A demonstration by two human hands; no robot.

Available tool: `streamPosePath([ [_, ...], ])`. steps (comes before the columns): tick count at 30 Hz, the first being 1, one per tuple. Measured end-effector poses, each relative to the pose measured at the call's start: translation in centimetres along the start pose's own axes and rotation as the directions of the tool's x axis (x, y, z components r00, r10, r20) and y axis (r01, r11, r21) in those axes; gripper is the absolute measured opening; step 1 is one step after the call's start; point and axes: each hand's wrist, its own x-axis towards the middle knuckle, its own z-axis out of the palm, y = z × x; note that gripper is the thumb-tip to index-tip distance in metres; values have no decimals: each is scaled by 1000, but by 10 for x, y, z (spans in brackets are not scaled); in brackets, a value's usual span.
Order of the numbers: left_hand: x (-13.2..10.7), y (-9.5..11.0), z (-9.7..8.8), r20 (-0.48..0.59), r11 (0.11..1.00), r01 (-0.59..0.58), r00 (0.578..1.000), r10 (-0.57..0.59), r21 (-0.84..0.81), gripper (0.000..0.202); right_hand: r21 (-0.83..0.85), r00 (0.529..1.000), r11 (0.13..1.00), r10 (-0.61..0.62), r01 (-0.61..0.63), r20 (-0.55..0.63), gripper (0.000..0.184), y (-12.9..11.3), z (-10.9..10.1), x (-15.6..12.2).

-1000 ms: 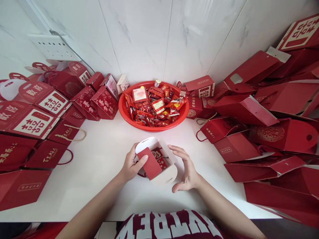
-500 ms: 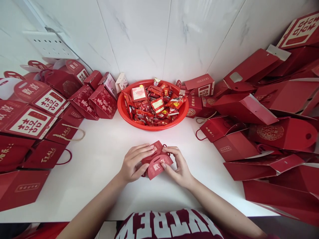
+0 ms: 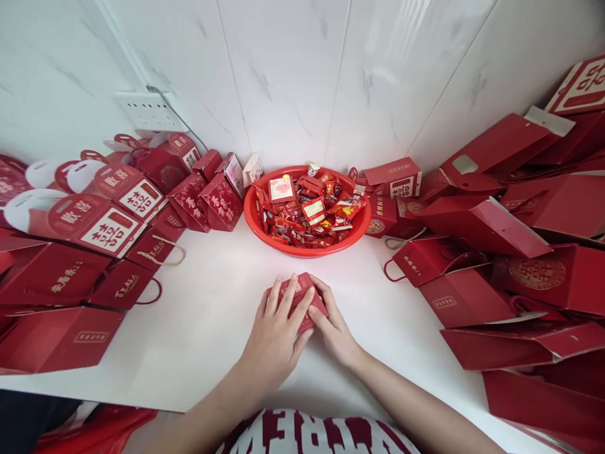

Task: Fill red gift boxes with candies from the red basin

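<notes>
A small red gift box (image 3: 304,282) with pale lettering rests on the white table in front of me, its top flaps folded down. My left hand (image 3: 271,337) lies over the top, fingers spread across the flaps and thumb at the near side, holding the box. Wrapped round its right side is my right hand (image 3: 336,328), with the thumb on top and fingers behind. Much of the box is hidden under both hands. Beyond it stands a red plastic basin (image 3: 307,251) full of wrapped sweets (image 3: 302,217).
Red gift boxes (image 3: 111,230) stand in rows on the left, some with cord handles. More red boxes (image 3: 529,268) are piled on the right. A tiled wall (image 3: 293,75) closes off the back, with a socket strip (image 3: 149,113) and cable at the left.
The raised, rounded flaps of the box have been folded down flat. My left hand has moved over the top of the box. The view has turned slightly left.
</notes>
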Motion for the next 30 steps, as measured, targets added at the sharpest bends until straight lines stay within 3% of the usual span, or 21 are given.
streamPosePath([
  [4,-5,-16,1,-1,993,88,996,-88,73,58,-131,996,990,-63,54,-61,49,10,1,-9],
  [8,-18,-47,-3,-68,961,257,966,-251,105,61,-151,995,988,-28,12,-101,47,17,-8,-8],
  [10,-30,-66,-7,-91,930,354,934,-346,102,63,-158,993,987,11,-30,-119,47,20,-15,-7],
  [14,-60,-98,-17,-130,816,568,822,-555,109,62,-122,990,986,98,-110,-99,49,24,-24,-8],
  [16,-77,-108,-21,-139,779,621,782,-607,86,61,-114,989,986,115,-125,-88,48,24,-26,-9],
  [20,-100,-115,-25,-99,777,630,773,-627,1,59,-115,988,983,137,-145,-75,45,24,-27,-11],
  [23,-109,-113,-28,-82,747,665,743,-664,-20,59,-94,985,983,154,-161,-72,47,24,-28,-11],
  [27,-125,-112,-46,-142,737,673,725,-674,-65,61,-72,984,983,160,-166,-82,49,26,-30,-12],
  [28,-133,-112,-54,-179,726,683,708,-684,-73,62,-67,983,983,163,-169,-87,49,26,-31,-12],
  [30,-153,-114,-75,-285,677,732,634,-719,-80,65,-58,981,983,169,-175,-95,49,25,-31,-12],
])
